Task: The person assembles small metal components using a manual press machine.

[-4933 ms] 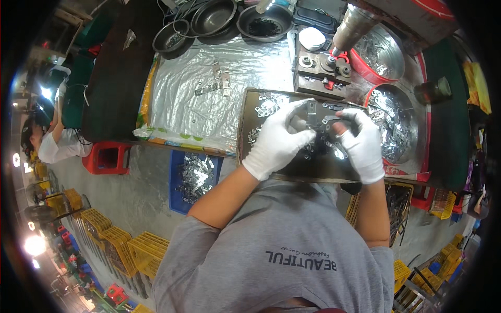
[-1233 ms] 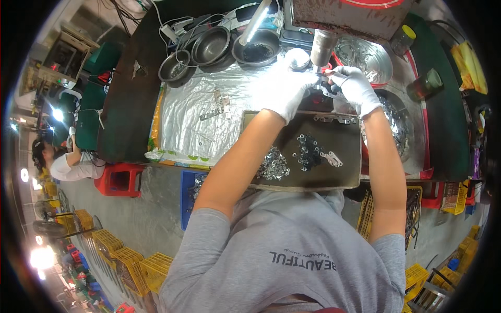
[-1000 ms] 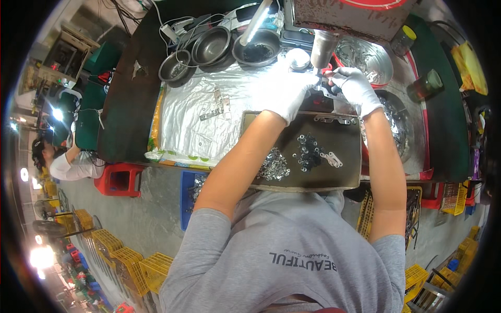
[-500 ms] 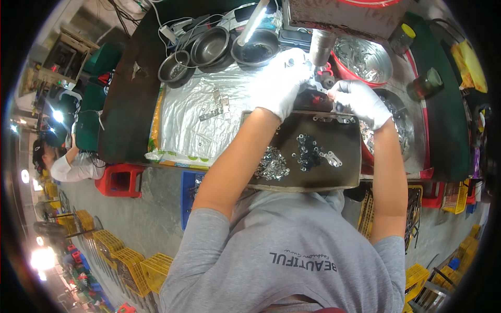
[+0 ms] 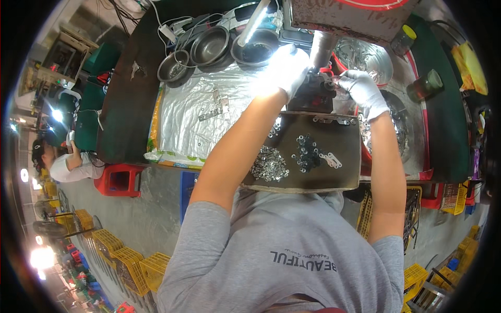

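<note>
Both my hands wear white gloves at the bench press [image 5: 322,47]. My left hand [image 5: 288,73] is beside the left of the press ram, so brightly lit that its fingers cannot be made out. Right of the dark press block [image 5: 315,94], my right hand [image 5: 361,89] has its fingertips pinched at the block's edge, and a small metal part seems to be between them. Nearer to me, a dark tray [image 5: 321,180] bears a heap of small shiny metal pieces [image 5: 270,164], a pile of dark rings [image 5: 308,153] and a few flat metal links [image 5: 331,160].
Metal bowls [image 5: 210,46] line the back left, behind a silver sheet [image 5: 182,120] with flat metal strips [image 5: 215,107]. A lit tube lamp [image 5: 254,23] hangs above. A red-rimmed basin of parts [image 5: 365,60] and a green jar [image 5: 425,86] stand right. Another person [image 5: 75,159] sits far left.
My left hand has moved up and slightly right, uncovering the press block. My right hand has moved slightly right and up, and the flat metal part seen between the hands is no longer visible there.
</note>
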{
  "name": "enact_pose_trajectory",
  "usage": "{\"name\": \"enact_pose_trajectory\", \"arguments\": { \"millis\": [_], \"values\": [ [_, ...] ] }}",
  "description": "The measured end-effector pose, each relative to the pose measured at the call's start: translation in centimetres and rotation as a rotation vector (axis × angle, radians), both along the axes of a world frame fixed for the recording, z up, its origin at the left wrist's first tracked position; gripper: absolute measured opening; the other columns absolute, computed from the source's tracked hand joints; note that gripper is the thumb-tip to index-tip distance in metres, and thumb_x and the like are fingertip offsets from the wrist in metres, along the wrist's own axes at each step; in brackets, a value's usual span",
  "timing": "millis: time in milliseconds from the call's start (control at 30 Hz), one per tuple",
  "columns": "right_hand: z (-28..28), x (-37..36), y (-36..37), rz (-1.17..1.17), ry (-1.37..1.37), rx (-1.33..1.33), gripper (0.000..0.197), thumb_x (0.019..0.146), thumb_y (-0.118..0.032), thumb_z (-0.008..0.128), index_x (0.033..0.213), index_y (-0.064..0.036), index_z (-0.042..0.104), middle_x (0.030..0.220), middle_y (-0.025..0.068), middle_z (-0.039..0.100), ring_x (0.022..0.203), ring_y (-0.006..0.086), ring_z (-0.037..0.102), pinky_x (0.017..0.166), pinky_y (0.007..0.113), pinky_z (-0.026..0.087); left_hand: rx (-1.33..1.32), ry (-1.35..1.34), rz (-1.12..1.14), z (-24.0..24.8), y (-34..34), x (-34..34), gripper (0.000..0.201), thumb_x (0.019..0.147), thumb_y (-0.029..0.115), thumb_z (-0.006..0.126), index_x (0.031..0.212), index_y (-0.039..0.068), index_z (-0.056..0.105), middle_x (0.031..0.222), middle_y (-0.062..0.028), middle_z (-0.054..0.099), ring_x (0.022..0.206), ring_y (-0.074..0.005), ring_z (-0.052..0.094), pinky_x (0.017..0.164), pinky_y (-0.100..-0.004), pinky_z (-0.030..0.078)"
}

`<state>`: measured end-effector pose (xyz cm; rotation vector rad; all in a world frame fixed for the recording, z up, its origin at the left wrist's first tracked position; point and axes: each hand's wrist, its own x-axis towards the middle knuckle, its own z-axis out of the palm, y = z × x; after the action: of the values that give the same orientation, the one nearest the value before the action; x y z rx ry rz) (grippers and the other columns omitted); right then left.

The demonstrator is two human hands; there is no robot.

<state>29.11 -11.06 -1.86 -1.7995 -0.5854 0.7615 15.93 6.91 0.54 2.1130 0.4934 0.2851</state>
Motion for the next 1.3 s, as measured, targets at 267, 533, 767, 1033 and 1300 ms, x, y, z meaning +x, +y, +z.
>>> {"name": "enact_pose_trajectory", "arguments": {
  "millis": [267, 533, 767, 1033, 1300],
  "values": [
    [-0.2, 0.3, 0.1, 0.015, -0.050, -0.009, 0.014, 0.089, -0.014, 0.071, 0.083, -0.0008, 0.072, 0.076, 0.0014, 0.069, 0.069, 0.0072, 0.059, 0.065, 0.024, 0.047, 0.067, -0.076, 0.081, -0.1, -0.3, -0.4, 0.028, 0.094, 0.021, 0.054, 0.108, -0.001, 0.061, 0.086, -0.0100, 0.069, 0.074, -0.0161, 0.066, 0.073, -0.0307, 0.052],
    [0.7, -1.1, -0.7, 0.016, -0.219, -0.002, 0.016, 0.089, -0.014, 0.069, 0.087, 0.0014, 0.069, 0.072, -0.0013, 0.062, 0.066, 0.0072, 0.052, 0.062, 0.025, 0.042, 0.010, -0.083, 0.046, -1.5, 0.3, -0.5, 0.035, 0.095, 0.024, 0.057, 0.123, 0.003, 0.061, 0.093, -0.0067, 0.068, 0.072, -0.0148, 0.064, 0.068, -0.0290, 0.051],
    [4.1, -7.3, -7.3, -0.004, -0.011, 0.133, 0.020, 0.087, -0.019, 0.070, 0.088, 0.0007, 0.067, 0.076, 0.0017, 0.062, 0.073, 0.0061, 0.053, 0.067, 0.024, 0.042, -0.902, -0.115, -0.059, -0.3, -3.2, -6.9, 0.035, 0.093, 0.026, 0.067, 0.121, 0.006, 0.061, 0.091, -0.0034, 0.063, 0.063, -0.0088, 0.057, 0.057, -0.0224, 0.048],
    [1.7, -15.5, -4.2, 0.115, -0.701, -0.064, 0.041, 0.079, -0.020, 0.077, 0.114, -0.0063, 0.062, 0.090, 0.0099, 0.064, 0.085, 0.0265, 0.062, 0.076, 0.039, 0.050, -0.936, -0.201, 0.220, -0.3, -3.1, -14.3, 0.032, 0.094, 0.019, 0.066, 0.121, 0.004, 0.057, 0.104, -0.0044, 0.066, 0.093, -0.0118, 0.064, 0.070, -0.0259, 0.056],
    [-0.5, -19.9, 1.0, 0.441, -0.999, 0.004, 0.011, 0.075, -0.013, 0.069, 0.085, -0.0148, 0.073, 0.079, 0.0043, 0.065, 0.084, 0.0255, 0.061, 0.073, 0.040, 0.048, -1.000, -0.405, 0.432, -0.5, -2.5, -16.6, 0.025, 0.098, 0.012, 0.058, 0.121, 0.002, 0.055, 0.105, -0.0084, 0.065, 0.089, -0.0147, 0.065, 0.069, -0.0285, 0.057]
  ]
}}
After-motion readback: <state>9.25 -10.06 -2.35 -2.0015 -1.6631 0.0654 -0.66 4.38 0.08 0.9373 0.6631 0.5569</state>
